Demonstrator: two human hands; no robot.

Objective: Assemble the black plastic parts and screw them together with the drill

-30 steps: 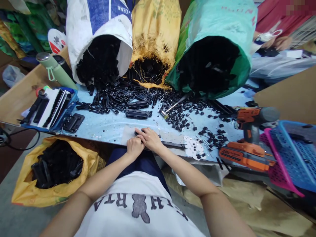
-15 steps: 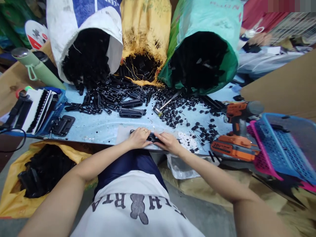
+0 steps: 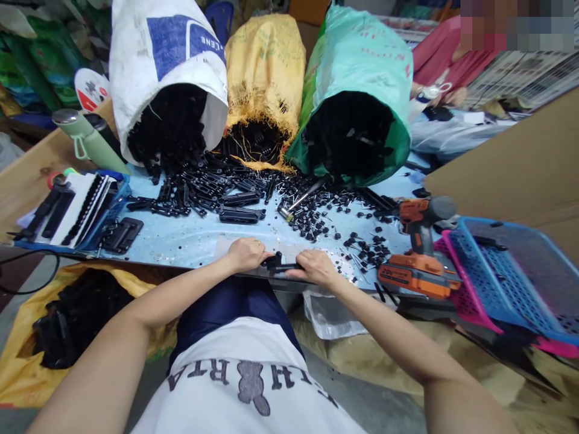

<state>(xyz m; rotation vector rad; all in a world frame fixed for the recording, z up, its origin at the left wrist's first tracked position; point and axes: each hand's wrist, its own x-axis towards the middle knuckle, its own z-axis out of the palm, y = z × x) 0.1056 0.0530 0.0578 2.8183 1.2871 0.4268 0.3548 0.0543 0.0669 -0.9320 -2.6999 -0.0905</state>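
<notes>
At the table's front edge, my left hand (image 3: 246,254) is closed on one end of a black plastic part (image 3: 277,263). My right hand (image 3: 315,266) grips the other end of it, fingers wrapped round. The part spans the gap between both hands, and its ends are hidden in them. Beyond my hands lie two long black plastic pieces (image 3: 242,214), side by side. A hammer (image 3: 301,201) rests on a heap of small black knobs with metal pins (image 3: 312,224). More knobs (image 3: 368,247) are scattered to the right of my right hand.
White (image 3: 136,66), yellow (image 3: 266,60) and green sacks (image 3: 362,60) spill black parts across the back. An orange cordless drill (image 3: 418,265) and blue basket (image 3: 506,241) stand right. A green bottle (image 3: 93,138) and a yellow sack (image 3: 22,349) are left. Another person's sleeve (image 3: 436,48) shows behind.
My hands have drawn apart, showing more of the black part between them. The camera view has shifted, so more shows behind the sacks.
</notes>
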